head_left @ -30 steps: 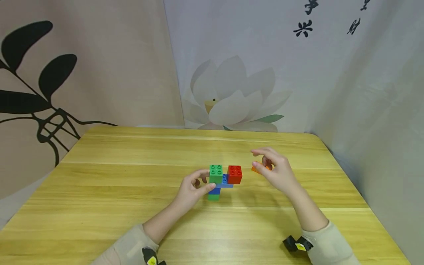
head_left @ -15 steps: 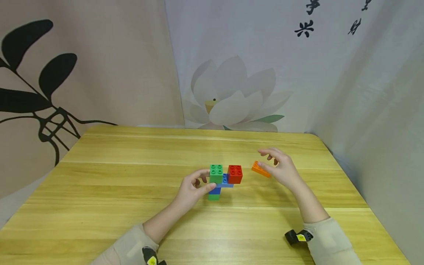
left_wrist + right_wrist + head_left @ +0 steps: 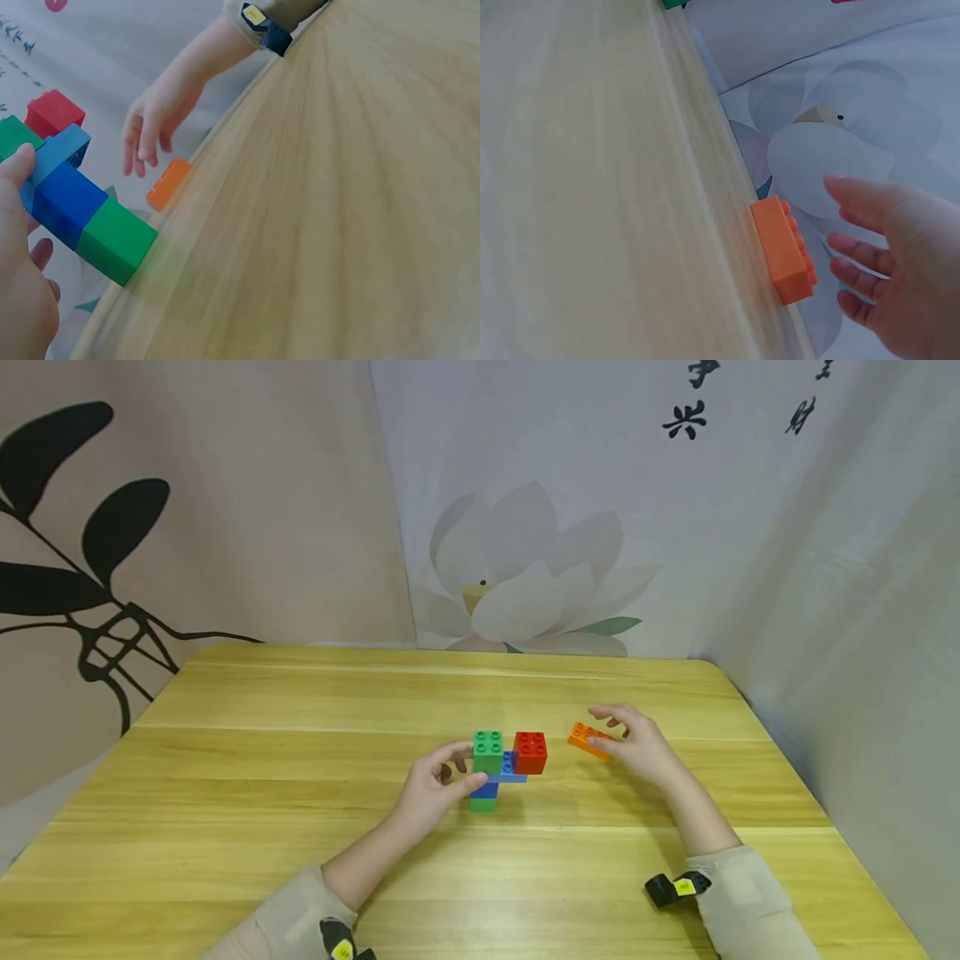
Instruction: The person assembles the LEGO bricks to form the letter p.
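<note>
My left hand point(image 3: 435, 785) grips a toy brick structure between thumb and fingers near its upper left. From the bottom up, it has a green brick point(image 3: 118, 240), a dark blue brick point(image 3: 69, 202) and a longer lighter blue brick point(image 3: 58, 154). On top sit another green brick point(image 3: 487, 752) at the left and a red brick point(image 3: 530, 753) at the right. An orange brick point(image 3: 781, 251) lies studs up on the table. Over its right end hovers my right hand point(image 3: 637, 746), fingers loosely bent and apart from the brick in the right wrist view.
The wooden table point(image 3: 300, 852) reaches back to a curtain point(image 3: 300, 527) printed with a lotus and dark leaves. A second curtain panel point(image 3: 862, 610) hangs along the right side. Each sleeve has a small black camera point(image 3: 677, 888) strapped at the wrist.
My right hand has shifted right, then slightly down, off the orange brick, so more of that brick shows. The left hand and its brick structure have stayed in place.
</note>
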### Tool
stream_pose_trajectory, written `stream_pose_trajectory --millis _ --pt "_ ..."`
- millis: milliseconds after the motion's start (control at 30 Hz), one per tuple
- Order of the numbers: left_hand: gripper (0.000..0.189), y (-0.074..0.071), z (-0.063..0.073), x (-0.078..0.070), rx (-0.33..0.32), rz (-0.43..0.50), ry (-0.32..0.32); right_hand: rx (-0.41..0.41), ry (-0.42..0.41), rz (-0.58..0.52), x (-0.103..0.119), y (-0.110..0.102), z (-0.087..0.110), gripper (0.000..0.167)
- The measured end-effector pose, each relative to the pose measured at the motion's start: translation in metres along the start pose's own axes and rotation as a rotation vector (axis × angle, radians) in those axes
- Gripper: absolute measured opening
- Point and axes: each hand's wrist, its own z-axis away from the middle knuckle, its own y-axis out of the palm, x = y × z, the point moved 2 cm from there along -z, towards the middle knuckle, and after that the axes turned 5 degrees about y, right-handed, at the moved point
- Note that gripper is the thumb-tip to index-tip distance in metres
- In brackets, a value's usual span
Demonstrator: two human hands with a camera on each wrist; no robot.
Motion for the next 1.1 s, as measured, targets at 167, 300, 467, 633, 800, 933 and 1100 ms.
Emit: stream_pose_trajectory --millis 167,300,467,633,800,933,1100 --pt "0.034 0.0 0.0 0.0 -0.001 0.007 0.004 0.032 0.06 -0.028 -0.01 0.002 0.0 0.049" --pt "0.034 -0.001 0.0 0.0 0.004 0.008 -0.005 0.041 0.08 -0.054 -0.018 0.005 0.001 0.048" --pt "0.035 -0.001 0.001 -0.001 0.009 0.006 -0.012 0.044 0.107 -0.055 -0.026 0.01 0.0 0.045" --pt "0.035 -0.001 0.001 -0.001 0.014 0.008 -0.008 0.038 0.113 -0.069 -0.03 0.013 0.0 0.044" --pt "0.033 -0.001 0.001 -0.002 0.01 0.0 -0.01 0.035 0.116 -0.086 -0.032 0.015 0.0 0.044" --pt "0.033 -0.001 0.001 -0.002 0.011 0.0 -0.009 0.026 0.113 -0.079 -0.034 0.016 0.0 0.043" --pt "0.034 -0.001 0.001 0.0 0.016 0.002 -0.008 0.01 0.104 -0.066 -0.035 0.017 0.001 0.041"
